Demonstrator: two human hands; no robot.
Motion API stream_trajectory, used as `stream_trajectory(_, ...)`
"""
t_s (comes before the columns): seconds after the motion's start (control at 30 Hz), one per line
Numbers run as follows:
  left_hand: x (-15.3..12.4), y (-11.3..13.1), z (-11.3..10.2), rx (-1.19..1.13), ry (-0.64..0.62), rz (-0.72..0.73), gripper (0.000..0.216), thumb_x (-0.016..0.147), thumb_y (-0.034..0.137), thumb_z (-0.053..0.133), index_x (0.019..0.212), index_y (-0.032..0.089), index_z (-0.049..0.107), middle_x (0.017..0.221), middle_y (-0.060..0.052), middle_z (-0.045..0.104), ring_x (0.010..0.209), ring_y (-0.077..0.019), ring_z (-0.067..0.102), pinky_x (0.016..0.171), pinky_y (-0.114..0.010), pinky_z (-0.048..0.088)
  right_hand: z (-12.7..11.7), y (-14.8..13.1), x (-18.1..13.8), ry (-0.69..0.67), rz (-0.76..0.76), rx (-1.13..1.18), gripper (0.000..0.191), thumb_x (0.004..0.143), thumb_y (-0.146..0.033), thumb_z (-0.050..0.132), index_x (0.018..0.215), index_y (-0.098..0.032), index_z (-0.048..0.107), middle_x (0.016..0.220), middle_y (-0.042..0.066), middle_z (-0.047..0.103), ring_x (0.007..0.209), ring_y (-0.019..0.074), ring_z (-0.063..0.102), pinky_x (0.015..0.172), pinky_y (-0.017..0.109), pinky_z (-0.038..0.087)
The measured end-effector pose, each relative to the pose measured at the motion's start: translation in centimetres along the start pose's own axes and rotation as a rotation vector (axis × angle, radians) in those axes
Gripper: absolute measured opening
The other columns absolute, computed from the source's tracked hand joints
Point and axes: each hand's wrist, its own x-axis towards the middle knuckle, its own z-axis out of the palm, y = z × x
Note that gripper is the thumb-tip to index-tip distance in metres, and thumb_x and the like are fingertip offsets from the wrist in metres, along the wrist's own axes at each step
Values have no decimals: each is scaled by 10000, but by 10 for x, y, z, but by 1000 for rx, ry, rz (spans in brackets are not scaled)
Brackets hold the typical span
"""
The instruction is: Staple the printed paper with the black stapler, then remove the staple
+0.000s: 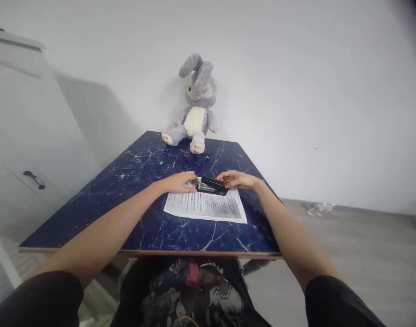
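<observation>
A black stapler (213, 186) with an orange part at its right end lies over a printed sheet of paper (208, 209). Its upper arm is raised from the base, and a metallic strip shows between them. At the stapler's left end, my left hand (179, 182) has its thumb and fingers curled round the tip, resting over the paper. My right hand (238, 179) grips the hinge end by the orange part, fingers bent behind it. Small details between the fingertips are too fine to make out.
The paper lies on a dark blue marble-patterned table (126, 181). A grey plush rabbit (196, 109) sits at the table's far edge against the white wall. To the left stands a white cabinet (27, 118) with a dark handle. Crumpled clear plastic (319, 208) lies on the floor at right.
</observation>
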Motion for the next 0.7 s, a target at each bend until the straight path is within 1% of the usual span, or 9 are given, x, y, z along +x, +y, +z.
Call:
stream_trajectory(0.13,0,-4,2,-29,16,6,329,893,441,691,1128,211,688,1062,-74,626,931,-207,614,810,-310,477,0,-2,1,-24,36,19,456,728,-154,749,1179,-168,686,995,29,686,755,117,582,598,211,432)
stream_trajectory(0.27,-1,-4,3,-15,36,-7,338,883,457,701,1103,202,690,1037,-72,632,900,-211,612,807,-321,462,0,-2,3,-27,57,31,424,707,-152,755,1123,-172,677,988,26,684,748,121,587,577,208,421)
stream_trajectory(0.43,-3,-2,1,17,19,-14,346,892,458,693,1122,200,680,1066,-78,639,918,-220,613,795,-313,447,-2,-5,-3,-27,96,-61,375,789,-247,756,1149,-180,671,954,24,673,698,118,552,602,233,419)
stream_trajectory(0.5,-3,-2,1,16,24,-17,347,889,455,698,1130,204,687,1069,-79,643,920,-221,616,796,-311,447,-1,-8,-5,-6,33,-167,376,813,-308,770,1153,-180,677,979,37,675,770,145,576,664,262,452)
stream_trajectory(0.6,-3,-5,2,5,39,-12,361,881,463,707,1129,201,698,1061,-81,654,919,-226,623,812,-319,454,6,-12,-2,95,-145,-328,382,875,-427,747,1144,-163,682,1026,65,670,903,188,594,797,324,486)
stream_trajectory(0.63,-3,-5,2,2,45,-9,366,881,469,708,1127,199,700,1056,-82,658,918,-228,625,814,-321,456,10,-13,1,122,-184,-375,404,885,-464,739,1144,-160,676,1027,68,667,906,193,594,811,333,487)
stream_trajectory(0.7,-3,-4,1,1,51,-1,367,880,481,710,1114,197,704,1037,-82,667,916,-232,628,815,-324,457,19,-14,8,130,-201,-503,470,857,-517,766,1152,-168,655,1028,64,665,876,196,595,787,332,487)
